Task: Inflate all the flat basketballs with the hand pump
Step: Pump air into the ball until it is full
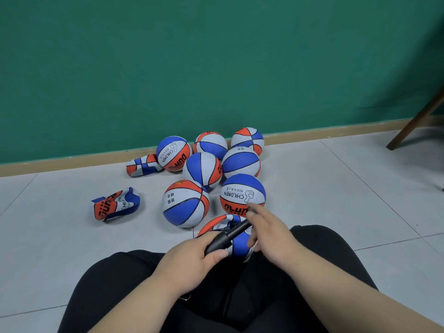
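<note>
Person seated on tiled floor (312, 169). Left hand (192, 258) grips the barrel of the black hand pump (228, 235), fingers wrapped round it. The pump's long axis runs from near-left up to far-right, its handle end meeting the right hand (269, 230). The fingers there are motion-blurred, so clasped or loose I cannot tell.

The pump lies across a half-flat basketball (240, 243) between the knees (needle hidden).

Two more flat: a crumpled basketball (115, 204) far-left and a folded basketball (144, 164) by the skirting, both on the left hand's side. Inflated basketballs (185, 203) are clustered ahead.
</note>
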